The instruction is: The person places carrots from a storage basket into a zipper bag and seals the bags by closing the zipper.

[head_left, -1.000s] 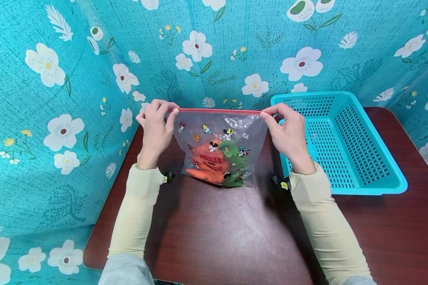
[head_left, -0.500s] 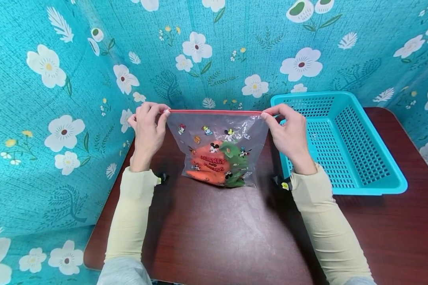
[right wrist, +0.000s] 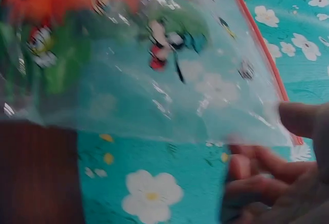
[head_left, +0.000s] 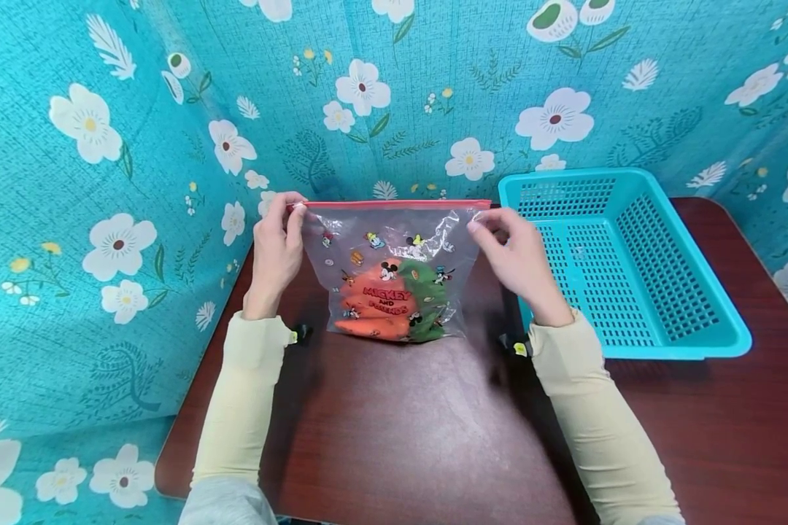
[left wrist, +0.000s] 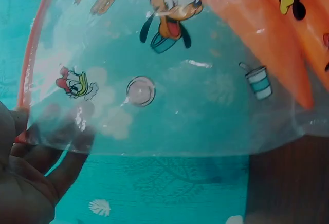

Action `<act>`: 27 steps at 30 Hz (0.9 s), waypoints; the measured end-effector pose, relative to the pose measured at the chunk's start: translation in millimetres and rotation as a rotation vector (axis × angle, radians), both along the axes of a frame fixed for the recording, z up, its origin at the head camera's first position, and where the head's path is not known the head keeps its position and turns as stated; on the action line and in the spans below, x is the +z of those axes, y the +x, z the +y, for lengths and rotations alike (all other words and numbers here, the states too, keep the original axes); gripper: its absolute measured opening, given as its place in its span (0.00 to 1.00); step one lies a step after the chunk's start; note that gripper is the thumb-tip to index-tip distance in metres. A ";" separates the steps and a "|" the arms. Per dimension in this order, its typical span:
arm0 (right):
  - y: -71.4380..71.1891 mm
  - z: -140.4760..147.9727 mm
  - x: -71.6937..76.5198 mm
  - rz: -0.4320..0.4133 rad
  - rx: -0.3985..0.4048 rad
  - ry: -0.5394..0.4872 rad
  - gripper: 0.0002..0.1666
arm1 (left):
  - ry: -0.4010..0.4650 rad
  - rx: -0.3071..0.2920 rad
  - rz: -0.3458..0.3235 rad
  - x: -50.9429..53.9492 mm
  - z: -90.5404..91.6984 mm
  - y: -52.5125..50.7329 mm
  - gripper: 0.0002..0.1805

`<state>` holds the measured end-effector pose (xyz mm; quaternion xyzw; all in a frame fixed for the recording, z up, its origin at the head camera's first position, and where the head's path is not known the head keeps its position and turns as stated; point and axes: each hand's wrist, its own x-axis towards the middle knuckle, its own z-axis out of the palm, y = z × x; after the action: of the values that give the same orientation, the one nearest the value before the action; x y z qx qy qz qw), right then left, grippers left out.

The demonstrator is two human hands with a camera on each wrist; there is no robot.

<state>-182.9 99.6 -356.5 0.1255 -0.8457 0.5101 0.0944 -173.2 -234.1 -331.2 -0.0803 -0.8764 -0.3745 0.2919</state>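
Note:
A clear zip bag [head_left: 361, 226] printed with cartoon characters stands on the table, its red zip along the top. Orange carrot-shaped things [head_left: 371, 284] and something green [head_left: 427, 292] fill its lower part; whether they are toys or food I cannot tell. At the bag's upper left corner, my left hand [head_left: 277, 251] pinches the zip end between thumb and fingers. My right hand [head_left: 519, 255] is at the right side, just below the zip. In the blurred right wrist view, its thumb [right wrist: 298, 117] overlaps the bag near the corner, the fingers lie by the side edge, and a firm grip is unclear.
A turquoise plastic basket [head_left: 712, 292] with perforated walls stands right of my right hand. The dark red-brown table [head_left: 400, 423] has its left edge near my left arm. Flower-patterned turquoise cloth [head_left: 420, 95] hangs behind and to the left.
My left hand has moved outward to the left along the zip. In the last half second my right hand has moved down and left, off the zip's right end, and the bag has shifted slightly left.

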 end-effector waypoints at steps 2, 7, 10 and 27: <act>-0.5 -4.7 -9.7 -0.084 0.076 0.054 0.24 | 0.010 0.011 0.004 -1.5 -1.4 -2.0 0.15; 2.9 -19.5 -39.4 -0.196 0.126 0.123 0.19 | 0.096 0.026 -0.006 -9.9 -2.7 -9.7 0.16; 4.7 -27.1 -54.1 -0.175 0.088 0.046 0.13 | 0.216 0.010 -0.014 -18.2 -4.0 -16.0 0.16; -1.1 -41.8 -92.2 -0.480 -0.154 -0.519 0.16 | 0.473 -0.148 -1.017 -135.7 -23.1 2.9 0.27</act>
<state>-184.0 57.8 -448.6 -0.0902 -0.6929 0.7143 -0.0401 -170.3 -257.2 -466.9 0.1168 -0.7909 -0.5718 -0.1840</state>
